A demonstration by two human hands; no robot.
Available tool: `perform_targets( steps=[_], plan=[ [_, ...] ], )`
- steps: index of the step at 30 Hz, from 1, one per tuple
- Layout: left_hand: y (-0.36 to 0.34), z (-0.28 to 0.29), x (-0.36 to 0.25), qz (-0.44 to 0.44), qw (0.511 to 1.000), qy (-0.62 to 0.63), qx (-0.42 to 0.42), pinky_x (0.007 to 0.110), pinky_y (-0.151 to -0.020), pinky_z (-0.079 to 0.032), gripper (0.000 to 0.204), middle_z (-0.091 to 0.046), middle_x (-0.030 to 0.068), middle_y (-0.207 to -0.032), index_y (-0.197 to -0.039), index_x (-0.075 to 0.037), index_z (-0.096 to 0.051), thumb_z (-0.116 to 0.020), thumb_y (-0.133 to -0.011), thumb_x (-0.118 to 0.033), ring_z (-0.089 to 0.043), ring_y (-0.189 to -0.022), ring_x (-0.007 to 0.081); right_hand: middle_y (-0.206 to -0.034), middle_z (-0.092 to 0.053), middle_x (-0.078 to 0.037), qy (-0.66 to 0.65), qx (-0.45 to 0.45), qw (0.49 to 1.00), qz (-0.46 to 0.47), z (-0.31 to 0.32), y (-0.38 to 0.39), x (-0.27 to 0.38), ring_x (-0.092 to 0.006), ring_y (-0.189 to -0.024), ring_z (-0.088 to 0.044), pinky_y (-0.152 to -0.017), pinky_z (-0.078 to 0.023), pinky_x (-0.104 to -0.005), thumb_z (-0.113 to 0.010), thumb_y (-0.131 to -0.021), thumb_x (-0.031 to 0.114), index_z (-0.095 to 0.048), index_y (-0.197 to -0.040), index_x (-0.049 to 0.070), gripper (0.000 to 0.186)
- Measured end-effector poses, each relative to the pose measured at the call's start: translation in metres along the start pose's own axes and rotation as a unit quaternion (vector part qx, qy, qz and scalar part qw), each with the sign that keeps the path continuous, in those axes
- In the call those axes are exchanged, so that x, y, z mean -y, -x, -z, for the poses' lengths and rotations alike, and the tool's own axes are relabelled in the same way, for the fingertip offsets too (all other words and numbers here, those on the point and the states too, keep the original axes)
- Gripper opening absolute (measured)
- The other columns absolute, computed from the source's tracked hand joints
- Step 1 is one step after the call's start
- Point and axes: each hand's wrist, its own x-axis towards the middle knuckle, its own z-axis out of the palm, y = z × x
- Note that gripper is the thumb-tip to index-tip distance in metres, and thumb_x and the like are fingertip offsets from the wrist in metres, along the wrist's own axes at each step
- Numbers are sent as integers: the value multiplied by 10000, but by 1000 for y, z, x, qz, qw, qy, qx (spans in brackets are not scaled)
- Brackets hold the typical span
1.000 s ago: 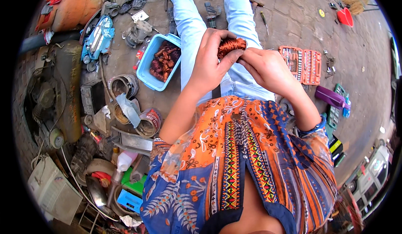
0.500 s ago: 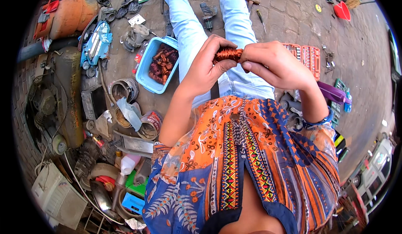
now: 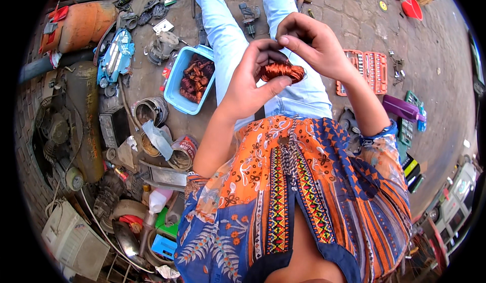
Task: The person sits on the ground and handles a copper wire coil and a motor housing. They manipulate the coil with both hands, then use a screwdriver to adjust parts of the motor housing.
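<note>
The copper coil (image 3: 283, 72) sits at the upper centre of the frame over light-blue jeans (image 3: 230, 45), with a blue tub (image 3: 181, 105) of reddish-brown bundles (image 3: 196, 78) to its left, and the left hand (image 3: 255, 78) has hold of it, fingers curled around its top and thumb beneath. The right hand (image 3: 319, 48) is near the left fingertips, its thumb and forefinger nearly together, and from here I can't tell whether they pinch a strand. I'd worry that a sharp tug, or a slackening left thumb, could let the turns slip and tangle.
</note>
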Motion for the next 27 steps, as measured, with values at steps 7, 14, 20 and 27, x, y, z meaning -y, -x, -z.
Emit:
perform_targets(
  steps=[7, 14, 20, 27],
  plan=[
    [-6, 18, 3, 13, 986, 162, -35, 277, -785, -478, 462, -608, 112, -1082, -1221, 51, -488, -613, -914, -271, -571, -936, 174, -710, -602, -115, 155, -86, 981, 74, -23, 29, -23, -261, -635, -617, -573, -477, -329, -606, -870, 90, -603, -896, 36, 61],
    [-6, 30, 9, 104, 946, 304, -30, 296, -805, -439, 412, -596, 101, -1097, -1228, 58, -503, -560, -946, -237, -547, -911, 172, -726, -605, -104, 234, -33, 969, 78, -28, 39, -18, -292, -667, -612, -583, -484, -358, -632, -835, 101, -600, -852, 56, 58],
    [-5, 22, -5, 94, 973, 211, -7, 282, -817, -429, 462, -575, 110, -1126, -1270, 76, -455, -588, -924, -199, -543, -913, 173, -713, -594, -100, 262, -24, 961, 80, -27, 40, -6, -304, -649, -605, -563, -481, -384, -643, -823, 115, -590, -830, 62, 76],
    [0, 16, 0, 56, 994, -35, -84, 295, -816, -462, 453, -586, 112, -1109, -1267, 31, -487, -651, -874, -124, -569, -952, 176, -711, -596, -104, 286, -4, 955, 81, -20, 38, 13, -311, -647, -607, -552, -482, -394, -641, -826, 146, -585, -825, 61, 102]
  ],
)
